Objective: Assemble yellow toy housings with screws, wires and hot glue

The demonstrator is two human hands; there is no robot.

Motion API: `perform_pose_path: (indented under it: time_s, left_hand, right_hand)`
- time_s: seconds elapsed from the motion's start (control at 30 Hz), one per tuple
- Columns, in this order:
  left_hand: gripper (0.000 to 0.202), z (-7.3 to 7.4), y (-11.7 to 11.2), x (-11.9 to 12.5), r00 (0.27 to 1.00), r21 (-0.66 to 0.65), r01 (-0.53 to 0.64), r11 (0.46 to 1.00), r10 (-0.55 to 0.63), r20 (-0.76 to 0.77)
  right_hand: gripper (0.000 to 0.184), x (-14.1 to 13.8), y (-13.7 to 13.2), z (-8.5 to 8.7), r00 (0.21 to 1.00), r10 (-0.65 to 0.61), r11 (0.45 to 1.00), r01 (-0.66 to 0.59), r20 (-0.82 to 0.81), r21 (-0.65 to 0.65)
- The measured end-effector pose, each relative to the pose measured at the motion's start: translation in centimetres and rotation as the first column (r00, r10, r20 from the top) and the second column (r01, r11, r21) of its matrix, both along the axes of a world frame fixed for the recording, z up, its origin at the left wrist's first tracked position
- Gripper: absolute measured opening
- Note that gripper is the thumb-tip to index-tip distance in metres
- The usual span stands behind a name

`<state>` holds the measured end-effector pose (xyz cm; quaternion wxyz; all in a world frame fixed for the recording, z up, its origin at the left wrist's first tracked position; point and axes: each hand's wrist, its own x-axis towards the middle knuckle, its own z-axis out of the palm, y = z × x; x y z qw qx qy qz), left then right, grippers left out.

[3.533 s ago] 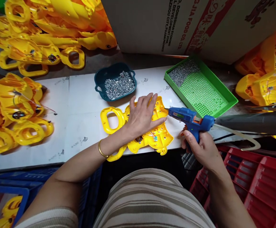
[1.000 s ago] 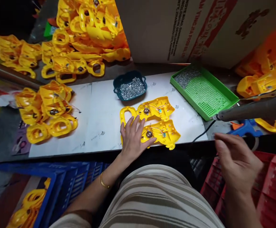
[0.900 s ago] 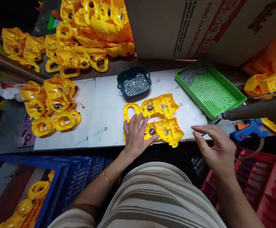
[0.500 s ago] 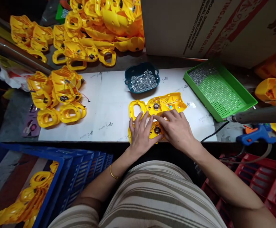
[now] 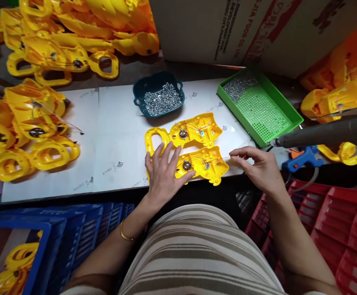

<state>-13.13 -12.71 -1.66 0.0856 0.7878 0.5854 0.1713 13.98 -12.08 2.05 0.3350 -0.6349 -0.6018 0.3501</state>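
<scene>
Two yellow plastic shell halves lie hollow side up, one behind the other. The near shell half (image 5: 218, 168) carries a round speaker (image 5: 186, 165), thin wires and a small circuit board (image 5: 207, 166). My left hand (image 5: 164, 176) rests over its handle end with fingers spread, hiding most of the handle. To the right, my right hand (image 5: 258, 166) pinches the end of a thin wire (image 5: 223, 158) between thumb and fingertips. That wire runs out from the near shell, drawn nearly straight. Behind it, the far shell half (image 5: 212, 123) holds a similar speaker and wires.
A dark bowl of screws (image 5: 158, 110) and a green perforated tray (image 5: 258, 135) holding small metal parts stand behind. More yellow shells (image 5: 34, 110) are piled left and at the back. A blue glue gun (image 5: 303, 159) lies right. Blue (image 5: 58, 233) and red crates (image 5: 328, 225) stand below.
My right hand has moved right, off the middle of the near shell, and now draws a wire out past its end. My left hand stays on the handle end. The view has shifted right.
</scene>
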Motion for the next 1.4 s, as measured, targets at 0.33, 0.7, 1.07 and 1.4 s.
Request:
perform_pose_path:
  time_s: [0.33, 0.7, 1.07, 1.4]
  left_hand:
    - [0.026, 2.9, 1.5, 4.6, 0.965, 0.075, 0.159, 0.984, -0.171, 0.199]
    - [0.013, 3.4, 2.2, 7.1, 0.909, -0.08, 0.232, 0.969, -0.186, 0.373]
    - [0.01, 2.7, 1.7, 7.7, 0.969, -0.141, 0.138, 0.98, -0.103, 0.226]
    - [0.013, 2.6, 1.5, 8.1, 0.973, -0.158, 0.149, 0.976, -0.116, 0.2]
  right_hand:
    - [0.006, -0.4, -0.9, -0.3, 0.996, 0.002, 0.999, 0.003, -0.093, 0.054]
    - [0.006, -1.1, -0.6, 0.0, 0.992, 0.084, 0.992, -0.074, -0.097, 0.102]
    - [0.041, -1.2, -2.4, -2.8, 0.947, -0.036, 0.969, -0.045, -0.32, -0.242]
    - [0.042, -1.7, -2.7, -3.3, 0.947, 0.062, 0.971, -0.13, -0.315, -0.2]
